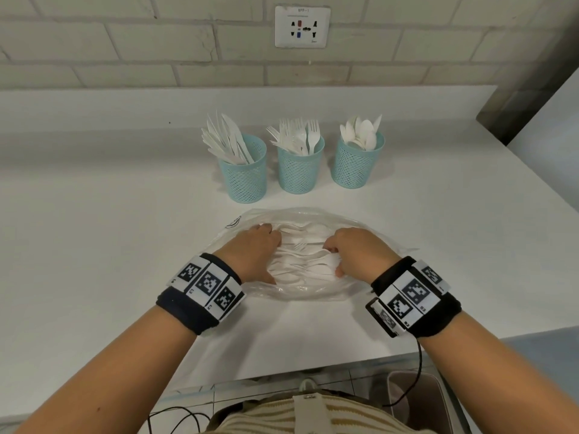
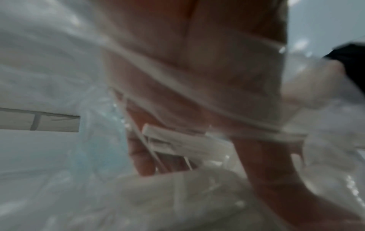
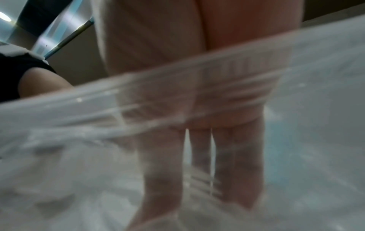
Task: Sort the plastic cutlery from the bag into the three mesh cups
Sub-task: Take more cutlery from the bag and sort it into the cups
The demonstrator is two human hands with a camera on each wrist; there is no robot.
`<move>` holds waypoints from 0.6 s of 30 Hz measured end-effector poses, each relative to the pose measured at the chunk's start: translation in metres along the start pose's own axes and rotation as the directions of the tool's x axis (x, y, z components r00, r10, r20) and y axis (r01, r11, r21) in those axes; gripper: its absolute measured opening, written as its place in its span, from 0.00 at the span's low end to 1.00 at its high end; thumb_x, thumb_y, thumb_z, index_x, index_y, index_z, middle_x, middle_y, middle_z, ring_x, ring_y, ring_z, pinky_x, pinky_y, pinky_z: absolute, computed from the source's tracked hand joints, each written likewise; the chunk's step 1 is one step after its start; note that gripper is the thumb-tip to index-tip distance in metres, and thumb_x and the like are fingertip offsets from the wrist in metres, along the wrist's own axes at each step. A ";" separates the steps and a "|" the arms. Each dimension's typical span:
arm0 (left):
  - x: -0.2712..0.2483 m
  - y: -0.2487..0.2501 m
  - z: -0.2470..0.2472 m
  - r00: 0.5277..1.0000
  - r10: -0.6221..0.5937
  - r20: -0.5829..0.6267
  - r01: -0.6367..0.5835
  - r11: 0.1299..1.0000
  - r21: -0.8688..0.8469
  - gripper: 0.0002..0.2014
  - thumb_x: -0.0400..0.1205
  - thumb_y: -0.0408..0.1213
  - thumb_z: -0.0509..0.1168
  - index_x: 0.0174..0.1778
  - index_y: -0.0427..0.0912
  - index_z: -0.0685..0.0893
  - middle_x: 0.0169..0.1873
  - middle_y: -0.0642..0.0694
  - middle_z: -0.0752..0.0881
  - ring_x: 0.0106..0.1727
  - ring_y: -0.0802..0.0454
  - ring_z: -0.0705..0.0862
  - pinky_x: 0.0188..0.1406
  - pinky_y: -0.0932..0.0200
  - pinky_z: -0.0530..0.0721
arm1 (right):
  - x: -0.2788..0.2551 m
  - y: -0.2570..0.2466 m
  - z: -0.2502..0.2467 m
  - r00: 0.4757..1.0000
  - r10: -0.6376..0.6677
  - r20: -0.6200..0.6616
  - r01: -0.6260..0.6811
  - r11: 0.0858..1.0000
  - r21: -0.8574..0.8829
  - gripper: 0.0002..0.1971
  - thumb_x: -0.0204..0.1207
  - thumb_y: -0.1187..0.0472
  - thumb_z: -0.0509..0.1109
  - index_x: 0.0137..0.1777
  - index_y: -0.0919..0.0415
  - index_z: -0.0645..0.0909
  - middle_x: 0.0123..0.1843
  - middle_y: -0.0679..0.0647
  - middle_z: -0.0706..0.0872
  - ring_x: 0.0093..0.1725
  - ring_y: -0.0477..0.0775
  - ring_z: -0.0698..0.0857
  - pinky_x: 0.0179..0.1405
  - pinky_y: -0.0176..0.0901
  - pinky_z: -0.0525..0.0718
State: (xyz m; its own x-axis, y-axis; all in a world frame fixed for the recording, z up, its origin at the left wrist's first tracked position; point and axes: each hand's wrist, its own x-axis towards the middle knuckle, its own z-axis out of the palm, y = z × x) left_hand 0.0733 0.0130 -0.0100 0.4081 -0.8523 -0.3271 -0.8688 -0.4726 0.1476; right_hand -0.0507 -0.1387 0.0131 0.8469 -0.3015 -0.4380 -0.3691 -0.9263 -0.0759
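Note:
A clear plastic bag point(image 1: 369, 228) lies on the white counter, holding a pile of white plastic cutlery point(image 1: 302, 264). Both hands are inside its mouth. My left hand point(image 1: 266, 239) reaches in from the left; in the left wrist view its fingers point(image 2: 141, 156) and thumb curl round several white cutlery handles point(image 2: 177, 143). My right hand point(image 1: 333, 250) reaches in from the right, and its fingers point(image 3: 233, 164) run fairly straight behind the bag film, down into the pile. Behind the bag stand three turquoise mesh cups: knives point(image 1: 246, 175), forks point(image 1: 299, 170), spoons point(image 1: 355, 164).
The white counter point(image 1: 109, 230) runs to a brick wall with a socket plate point(image 1: 302, 26). Its right edge slants away near a dark panel point(image 1: 526, 98). Below the front edge are a bin point(image 1: 416, 393) and cables.

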 end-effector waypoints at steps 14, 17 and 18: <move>0.003 0.000 -0.002 1.000 0.026 0.009 -0.027 0.999 0.034 0.36 0.68 0.50 0.77 0.70 0.43 0.72 0.67 0.44 0.77 0.68 0.45 0.74 0.68 0.55 0.70 | 0.007 -0.014 0.006 0.995 -0.098 -0.029 0.102 0.959 0.264 0.17 0.67 0.59 0.78 0.30 0.49 0.70 0.45 0.52 0.78 0.46 0.56 0.80 0.40 0.41 0.75; 0.006 -0.004 -0.002 0.999 0.013 0.047 -0.013 1.000 -0.010 0.37 0.69 0.51 0.77 0.71 0.43 0.73 0.68 0.43 0.75 0.70 0.45 0.71 0.69 0.55 0.69 | 0.005 -0.012 0.000 0.991 -0.106 -0.085 0.128 0.936 0.327 0.20 0.68 0.58 0.78 0.61 0.51 0.83 0.55 0.54 0.83 0.55 0.54 0.82 0.56 0.43 0.76; 0.007 -0.004 -0.002 0.998 0.013 0.061 -0.012 1.000 -0.015 0.36 0.70 0.51 0.76 0.71 0.43 0.73 0.68 0.43 0.75 0.70 0.44 0.72 0.67 0.55 0.70 | 0.005 -0.011 -0.002 0.992 -0.088 -0.094 0.116 0.933 0.341 0.25 0.68 0.57 0.78 0.67 0.50 0.80 0.57 0.52 0.84 0.57 0.52 0.82 0.57 0.41 0.75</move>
State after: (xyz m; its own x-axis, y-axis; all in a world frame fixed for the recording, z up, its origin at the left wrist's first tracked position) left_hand 0.0803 0.0082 -0.0109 0.3788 -0.8432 -0.3815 -0.8695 -0.4654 0.1653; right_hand -0.0420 -0.1304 0.0134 0.9085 -0.2384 -0.3433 -0.3770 -0.8220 -0.4269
